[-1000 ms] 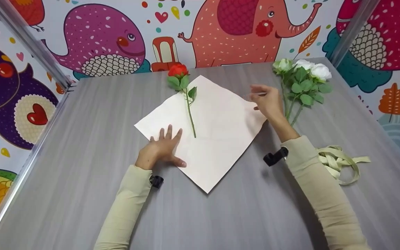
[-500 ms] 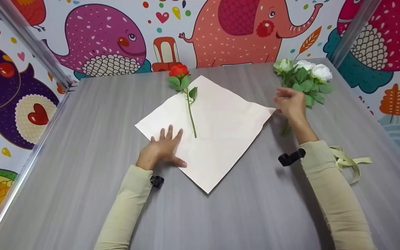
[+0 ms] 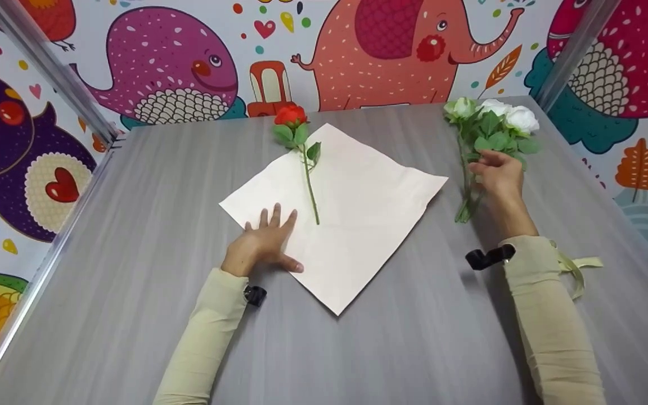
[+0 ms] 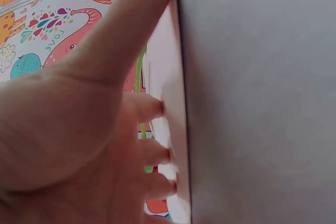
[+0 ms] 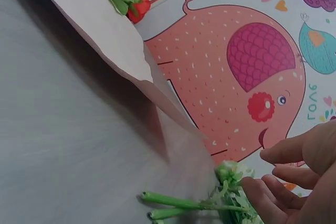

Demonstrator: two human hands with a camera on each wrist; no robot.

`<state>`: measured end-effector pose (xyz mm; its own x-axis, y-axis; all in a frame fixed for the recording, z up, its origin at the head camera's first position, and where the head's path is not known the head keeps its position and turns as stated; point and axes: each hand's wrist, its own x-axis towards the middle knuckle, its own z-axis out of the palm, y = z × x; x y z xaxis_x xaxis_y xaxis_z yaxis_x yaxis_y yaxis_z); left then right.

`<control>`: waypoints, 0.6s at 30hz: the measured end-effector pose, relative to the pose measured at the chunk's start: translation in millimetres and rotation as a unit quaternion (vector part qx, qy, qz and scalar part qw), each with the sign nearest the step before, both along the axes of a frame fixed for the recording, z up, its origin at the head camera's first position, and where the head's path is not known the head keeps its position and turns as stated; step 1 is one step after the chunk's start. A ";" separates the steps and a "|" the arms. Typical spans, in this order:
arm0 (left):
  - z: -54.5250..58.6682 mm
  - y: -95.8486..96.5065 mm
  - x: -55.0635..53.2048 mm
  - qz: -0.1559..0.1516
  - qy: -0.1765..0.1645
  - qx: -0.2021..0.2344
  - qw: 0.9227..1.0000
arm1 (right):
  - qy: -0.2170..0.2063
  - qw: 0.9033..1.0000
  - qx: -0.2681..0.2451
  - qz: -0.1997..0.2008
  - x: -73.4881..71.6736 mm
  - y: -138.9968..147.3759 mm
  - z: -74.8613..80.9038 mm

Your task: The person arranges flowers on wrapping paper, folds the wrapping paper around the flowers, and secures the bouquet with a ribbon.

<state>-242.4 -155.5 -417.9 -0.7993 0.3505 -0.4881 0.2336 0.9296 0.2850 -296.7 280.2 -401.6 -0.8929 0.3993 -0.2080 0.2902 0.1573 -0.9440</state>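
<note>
The left hand (image 3: pixel 261 242) rested, widely spread, at the left edge of the pale paper (image 3: pixel 363 225), on which the red rose (image 3: pixel 306 166) partly lay. The right hand (image 3: pixel 502 179), loosely bent and holding nothing, was very near to the white roses (image 3: pixel 490 122) on the worktop (image 3: pixel 386 354).

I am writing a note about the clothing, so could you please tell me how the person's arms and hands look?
The left sleeve and right sleeve are long, pale cream and creased. A small black device sits at the left wrist, another black device at the right. The left hand and right hand wear no gloves.
</note>
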 end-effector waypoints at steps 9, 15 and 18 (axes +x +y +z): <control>-1.7 1.2 1.3 0.004 0.003 0.007 1.000 | -0.022 0.999 -0.036 -0.025 -3.5 15.7 -9.8; 0.2 0.9 1.1 0.001 0.004 0.002 1.000 | -0.038 0.998 -0.043 -0.030 -4.8 19.1 -16.0; 1.0 0.7 1.1 0.001 0.008 0.001 1.000 | -0.046 0.999 -0.010 -0.014 -4.9 18.3 -19.3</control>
<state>-241.3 -154.8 -416.9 -0.8076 0.3495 -0.4750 0.2362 0.9297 0.2825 -301.5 298.6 -420.9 -0.8584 0.4183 -0.2970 0.3796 0.1285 -0.9162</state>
